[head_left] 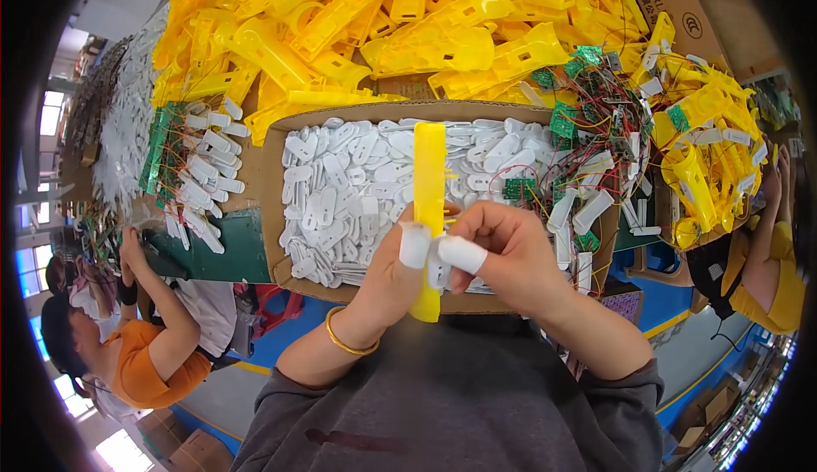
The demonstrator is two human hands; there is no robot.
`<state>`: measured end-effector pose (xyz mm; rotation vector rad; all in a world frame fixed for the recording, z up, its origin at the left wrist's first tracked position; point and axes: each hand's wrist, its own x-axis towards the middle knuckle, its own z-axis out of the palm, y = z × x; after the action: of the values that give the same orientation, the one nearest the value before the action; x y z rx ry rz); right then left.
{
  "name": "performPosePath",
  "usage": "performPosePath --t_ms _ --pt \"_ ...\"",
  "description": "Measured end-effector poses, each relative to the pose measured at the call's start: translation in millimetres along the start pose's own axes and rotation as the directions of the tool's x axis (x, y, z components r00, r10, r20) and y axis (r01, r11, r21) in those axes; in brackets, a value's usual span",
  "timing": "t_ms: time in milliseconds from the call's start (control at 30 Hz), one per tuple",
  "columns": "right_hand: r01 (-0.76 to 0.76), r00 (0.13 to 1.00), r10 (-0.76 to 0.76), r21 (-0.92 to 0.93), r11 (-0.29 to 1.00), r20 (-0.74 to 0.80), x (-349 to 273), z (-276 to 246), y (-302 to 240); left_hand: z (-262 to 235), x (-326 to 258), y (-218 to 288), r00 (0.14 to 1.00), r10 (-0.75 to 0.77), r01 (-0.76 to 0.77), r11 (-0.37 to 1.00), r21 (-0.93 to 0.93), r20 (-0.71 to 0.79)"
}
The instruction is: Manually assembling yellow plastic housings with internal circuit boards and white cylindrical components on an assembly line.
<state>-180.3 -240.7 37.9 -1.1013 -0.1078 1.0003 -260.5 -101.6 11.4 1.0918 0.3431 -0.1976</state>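
Above a green bench [242, 249], a yellow shell [430, 165] is gripped by the left hand [387, 280], fingers closed, and a white piece [437, 271], seemingly unfitted, is pinched against the shell's five-o'clock edge by the right hand [515, 255], with boxed pieces [332, 208] and heaped shells [459, 46] at twelve o'clock apparently remaining.

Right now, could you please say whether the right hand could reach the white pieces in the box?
Probably yes: the open box leaves many white pieces exposed, though the right hand is busy at the yellow part.
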Motion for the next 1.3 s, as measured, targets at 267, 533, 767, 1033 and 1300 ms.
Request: performPosePath --t_ms 267,533,767,1033,1300 --pt "0.333 0.831 -0.511 -0.932 0.141 0.220 -5 -48 -29 5 -13 14 0.978 -0.055 -0.005 0.959 0.284 0.203" --pt "0.098 0.863 -0.392 -0.865 -0.491 0.320 5 -63 -21 10 -5 16 0.998 -0.052 0.050 0.997 -0.065 -0.039" --pt "0.537 0.467 -0.745 -0.822 -0.189 0.476 -17 -32 -22 20 -8 11 0.893 0.446 -0.445 0.895 0.026 -0.058" --pt "0.538 0.513 -0.766 -0.840 -0.065 0.388 5 -9 -3 18 -19 20 0.792 0.592 -0.509 0.774 0.377 -0.147" --pt "0.529 0.502 -0.709 -0.824 -0.202 0.496 22 19 -5 3 -17 27 0.789 0.292 -0.396 0.914 -0.085 -0.540"
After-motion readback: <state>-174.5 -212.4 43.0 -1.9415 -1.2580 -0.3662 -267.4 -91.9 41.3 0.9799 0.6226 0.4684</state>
